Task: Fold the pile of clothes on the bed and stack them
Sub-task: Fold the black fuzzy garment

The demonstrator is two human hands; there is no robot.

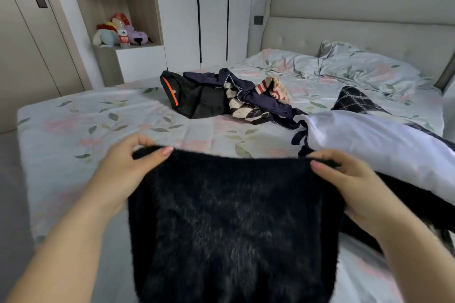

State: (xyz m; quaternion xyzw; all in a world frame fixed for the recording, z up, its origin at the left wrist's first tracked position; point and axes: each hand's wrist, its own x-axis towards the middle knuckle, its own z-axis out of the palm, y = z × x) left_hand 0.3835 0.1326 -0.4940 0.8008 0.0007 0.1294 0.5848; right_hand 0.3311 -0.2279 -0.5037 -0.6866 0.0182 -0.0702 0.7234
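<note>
Hands come first: the left hand (123, 170) and the right hand (352, 179) each pinch one top corner of the black fuzzy cloth (234, 216), thumb on the near side and the other fingers curled round behind the edge. The held edge runs straight across from hand to hand. The long part drops down toward the person, so neither hand is nearer. It looks soft, thick and furry, and it hangs over the near edge of the bed (73, 125). Just beside the right hand lies a white cloth (369, 140). Farther off, mid-bed, sits the pile of clothes (221, 98), dark, mixed up, not folded yet.
</note>
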